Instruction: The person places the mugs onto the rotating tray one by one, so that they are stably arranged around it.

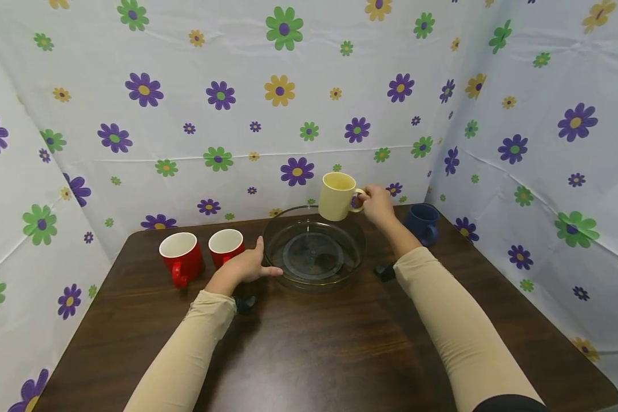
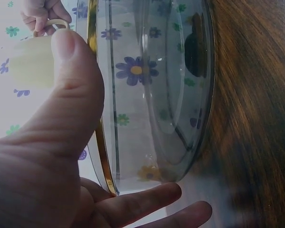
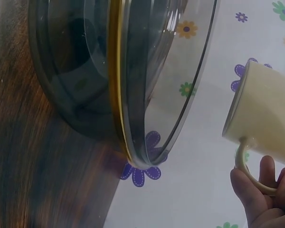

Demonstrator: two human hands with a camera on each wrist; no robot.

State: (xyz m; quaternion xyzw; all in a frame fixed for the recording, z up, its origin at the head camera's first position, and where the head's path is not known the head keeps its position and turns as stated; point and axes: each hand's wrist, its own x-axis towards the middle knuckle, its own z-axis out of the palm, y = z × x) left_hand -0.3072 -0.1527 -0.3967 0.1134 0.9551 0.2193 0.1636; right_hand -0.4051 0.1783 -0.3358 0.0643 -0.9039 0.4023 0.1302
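A pale yellow mug is up in the air over the back right rim of a clear glass bowl. My right hand grips it by the handle, and the mug stands roughly upright. In the right wrist view, fingers curl around the mug handle. At the bowl's left side my left hand is spread, its thumb and fingers straight. The left wrist view shows the thumb beside the gold-tinted rim and the fingertips against the bowl's outer wall.
Two red mugs, one at the far left and one just behind my left hand, stand on the dark wooden table. A dark blue mug stands back right, beyond my right wrist. Flower-patterned cloth hangs behind and beside the table.
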